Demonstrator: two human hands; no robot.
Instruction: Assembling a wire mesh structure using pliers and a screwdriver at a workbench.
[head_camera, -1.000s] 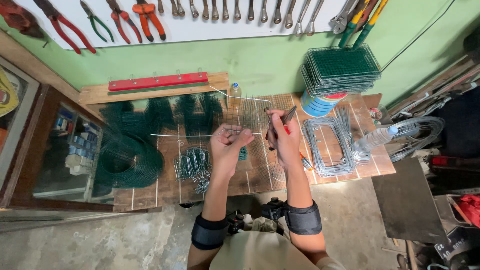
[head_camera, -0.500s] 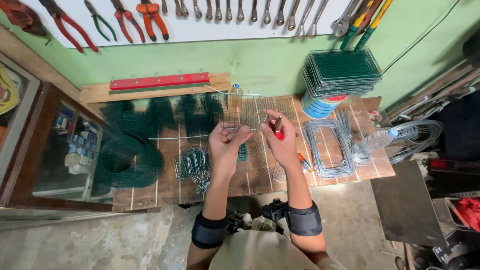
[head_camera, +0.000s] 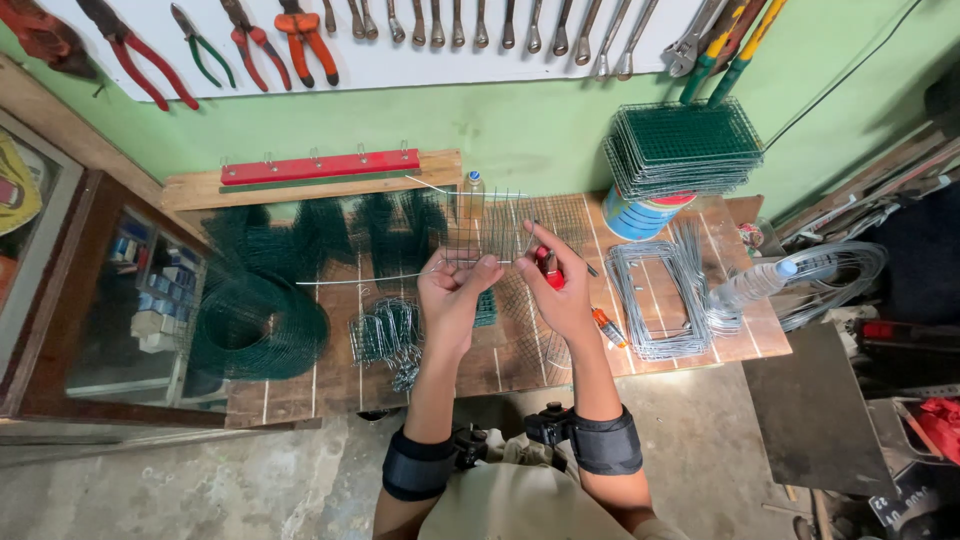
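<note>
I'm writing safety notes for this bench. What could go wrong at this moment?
The wire mesh panel is held only at its lower edge by the left hand, so its bare wire ends could prick fingers. The red-handled tool in the right hand could slip. The plastic bottle lies near the table edge and might roll off.

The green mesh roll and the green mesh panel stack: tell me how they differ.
The green mesh roll is coiled and lies on the wooden bench at its left end; the green mesh panel stack is flat rectangles piled on a round tin at its right end. The roll looks darker and denser. Both are green wire mesh.
</note>
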